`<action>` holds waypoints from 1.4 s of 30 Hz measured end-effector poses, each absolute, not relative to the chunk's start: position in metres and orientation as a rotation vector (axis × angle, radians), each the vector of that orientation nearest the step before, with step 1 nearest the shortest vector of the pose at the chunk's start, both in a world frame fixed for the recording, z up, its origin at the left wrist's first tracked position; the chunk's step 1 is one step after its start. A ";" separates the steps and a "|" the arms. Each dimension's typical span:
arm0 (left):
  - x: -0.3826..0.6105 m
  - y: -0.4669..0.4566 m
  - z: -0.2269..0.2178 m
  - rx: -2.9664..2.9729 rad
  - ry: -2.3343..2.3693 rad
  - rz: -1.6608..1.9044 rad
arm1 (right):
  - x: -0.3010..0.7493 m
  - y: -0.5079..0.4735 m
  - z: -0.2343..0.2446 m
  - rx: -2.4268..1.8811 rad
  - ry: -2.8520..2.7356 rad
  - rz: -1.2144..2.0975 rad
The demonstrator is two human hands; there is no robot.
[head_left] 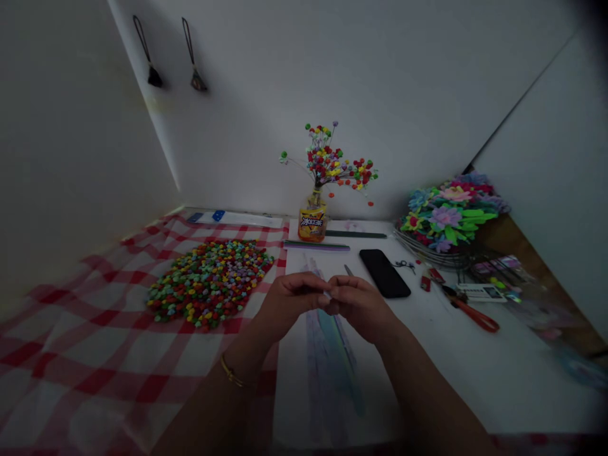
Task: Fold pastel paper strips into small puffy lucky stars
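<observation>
My left hand (pixel 297 301) and my right hand (pixel 358 304) meet over the white tabletop, fingertips pinched together. Between them shows a small pale paper piece (pixel 327 295), mostly hidden by the fingers. Below the hands lie long paper strips (pixel 339 354) in pale lilac, blue and green. To the left, a heap of small colourful folded paper stars (pixel 209 282) covers part of a red-and-white checked cloth (pixel 118 361).
Behind the hands stands a bottle (pixel 312 218) holding stems with colourful tips. A black phone (pixel 384 272) lies to the right, near orange-handled pliers (pixel 475 313). Fuzzy flowers (pixel 446 215) are heaped at the back right. Dark strips (pixel 356 234) lie by the bottle.
</observation>
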State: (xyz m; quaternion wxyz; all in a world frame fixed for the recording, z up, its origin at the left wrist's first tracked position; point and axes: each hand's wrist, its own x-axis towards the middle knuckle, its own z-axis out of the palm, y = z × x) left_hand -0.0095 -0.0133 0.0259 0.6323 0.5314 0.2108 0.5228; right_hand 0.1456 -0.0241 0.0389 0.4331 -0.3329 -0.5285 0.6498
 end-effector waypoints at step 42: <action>-0.008 -0.014 0.027 1.698 0.958 1.210 | 0.148 -0.026 0.043 -1.196 -1.846 0.531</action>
